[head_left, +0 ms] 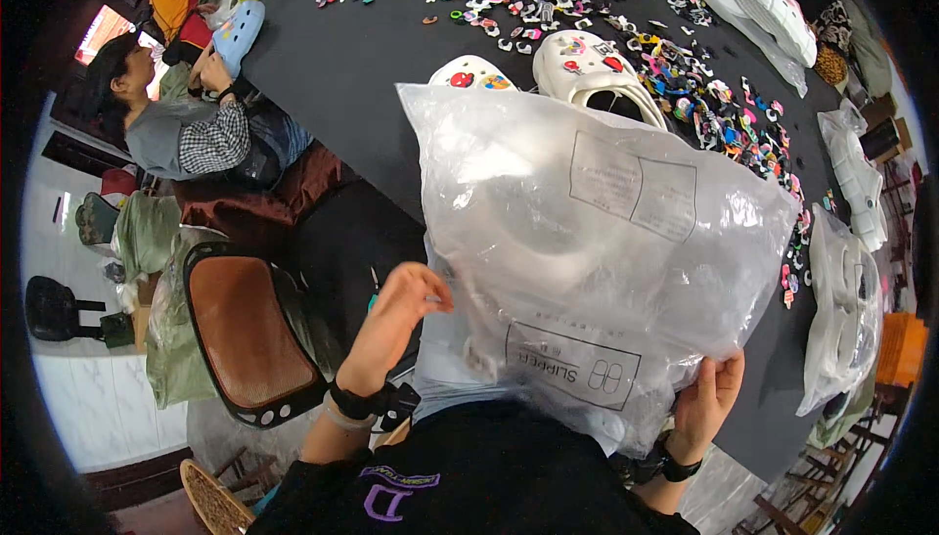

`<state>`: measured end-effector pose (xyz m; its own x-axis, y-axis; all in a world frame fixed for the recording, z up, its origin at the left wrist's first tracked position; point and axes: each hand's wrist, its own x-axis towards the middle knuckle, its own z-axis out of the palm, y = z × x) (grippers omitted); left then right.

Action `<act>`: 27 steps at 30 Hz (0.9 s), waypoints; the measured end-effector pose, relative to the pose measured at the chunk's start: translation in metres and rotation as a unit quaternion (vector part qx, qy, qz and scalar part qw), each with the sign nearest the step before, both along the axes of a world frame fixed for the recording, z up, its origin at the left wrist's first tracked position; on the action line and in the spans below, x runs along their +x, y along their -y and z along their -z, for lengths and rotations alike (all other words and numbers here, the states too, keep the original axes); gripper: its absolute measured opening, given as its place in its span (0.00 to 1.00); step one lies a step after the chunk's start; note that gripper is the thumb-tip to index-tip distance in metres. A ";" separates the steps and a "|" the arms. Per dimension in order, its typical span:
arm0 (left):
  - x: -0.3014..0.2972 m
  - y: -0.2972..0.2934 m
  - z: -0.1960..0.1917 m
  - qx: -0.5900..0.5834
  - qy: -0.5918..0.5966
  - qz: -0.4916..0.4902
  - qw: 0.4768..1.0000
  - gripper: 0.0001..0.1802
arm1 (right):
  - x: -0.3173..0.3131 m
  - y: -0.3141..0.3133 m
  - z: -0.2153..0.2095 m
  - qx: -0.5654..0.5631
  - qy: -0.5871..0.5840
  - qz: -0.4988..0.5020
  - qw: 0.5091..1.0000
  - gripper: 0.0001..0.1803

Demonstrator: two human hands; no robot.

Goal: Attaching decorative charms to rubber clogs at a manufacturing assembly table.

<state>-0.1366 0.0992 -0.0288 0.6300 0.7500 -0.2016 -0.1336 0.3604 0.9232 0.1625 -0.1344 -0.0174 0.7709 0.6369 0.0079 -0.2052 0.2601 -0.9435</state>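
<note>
A large frosted clear plastic bag (606, 271) with black printed boxes spreads across the table's near edge in front of me. A pale rounded shape shows dimly through it; I cannot make out what it is. My right hand (712, 400) grips the bag's lower right edge between thumb and fingers. Just off the bag's left side, my left hand (403, 308) is raised with its fingers curled together; a small greyish bit shows at the fingertips, too small to name. Behind the bag stand a white clog (587, 66) with colourful charms and another white clog (468, 73), partly hidden.
Loose shoe charms (699, 95) lie scattered over the dark table (342, 75). Bagged white clogs (843, 310) line its right side. A seated person (181, 124) at the left holds a light blue clog (238, 36). A brown-backed chair (252, 334) stands at my left.
</note>
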 end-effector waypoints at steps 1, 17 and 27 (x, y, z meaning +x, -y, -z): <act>-0.002 0.005 0.000 0.009 -0.027 0.050 0.998 0.12 | -0.001 0.001 0.000 0.000 0.000 -0.001 1.000 0.12; 0.034 0.012 0.023 -0.020 -0.018 -0.114 0.993 0.10 | -0.004 -0.011 -0.003 -0.048 -0.031 -0.006 0.998 0.16; -0.013 -0.008 -0.007 -0.129 0.124 -0.097 0.979 0.13 | -0.009 -0.014 -0.016 -0.104 -0.007 -0.036 0.994 0.18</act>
